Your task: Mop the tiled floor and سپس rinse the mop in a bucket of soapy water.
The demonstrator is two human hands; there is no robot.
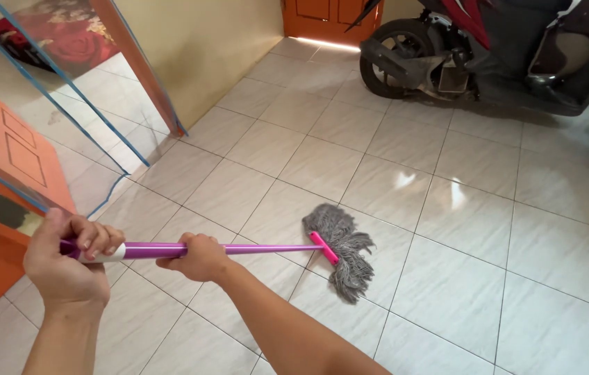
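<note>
Both hands grip a mop with a shiny purple metal handle [253,248], a pink plastic crossbar and a grey stringy yarn head. The left hand [72,260] is clenched around the white-banded top end of the handle, fingers curled over it with the nails showing. The right hand [197,257] is wrapped around the handle a little further down, just beside the left, its forearm reaching in from the lower edge of the view. The handle slants low across the glossy pale grey tiled floor [489,278], and the grey yarn head [342,250] lies spread flat on the tiles near the middle of the floor. At the far right edge of the floor stands a parked dark scooter with red panels [489,52]. An orange panelled wooden door [3,146] stands at the left edge, and another orange door [322,17] closes the far end beside a cream wall [204,42].
</note>
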